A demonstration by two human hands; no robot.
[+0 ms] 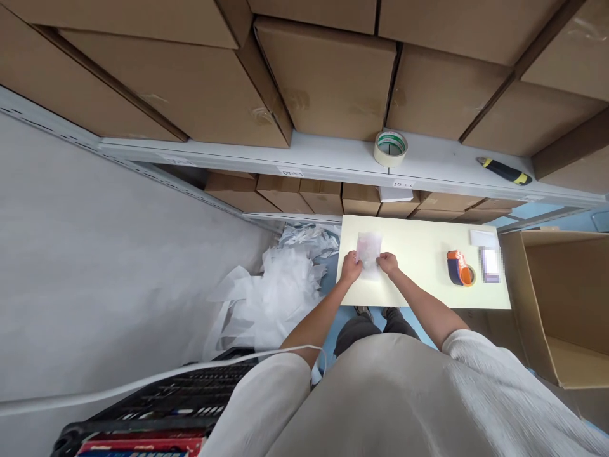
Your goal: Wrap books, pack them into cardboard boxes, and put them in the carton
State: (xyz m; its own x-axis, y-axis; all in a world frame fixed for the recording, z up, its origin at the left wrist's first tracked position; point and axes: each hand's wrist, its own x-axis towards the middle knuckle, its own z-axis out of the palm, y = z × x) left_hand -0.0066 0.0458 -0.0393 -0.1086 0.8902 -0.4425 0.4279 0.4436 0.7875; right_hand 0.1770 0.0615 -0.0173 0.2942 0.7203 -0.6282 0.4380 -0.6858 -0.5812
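Both my hands hold a small translucent plastic bag (369, 249) over the left part of a pale yellow table (413, 279). My left hand (351, 266) pinches its left edge, and my right hand (387, 262) grips the right edge. Something pinkish shows faintly through the bag, too blurred to name. Farther right on the table lies an orange and dark tape dispenser (457, 268). Beside it are a blurred-out white and purple item (490, 264) and a white slip (483, 238).
Cardboard boxes (328, 79) fill the shelf ahead; its ledge bears a tape roll (391, 150) and a yellow-black utility knife (504, 171). White sheet scraps (285, 285) heap at left. An open carton (566, 298) stands right, a black crate (166, 393) lower left, with a white cable (157, 379) above.
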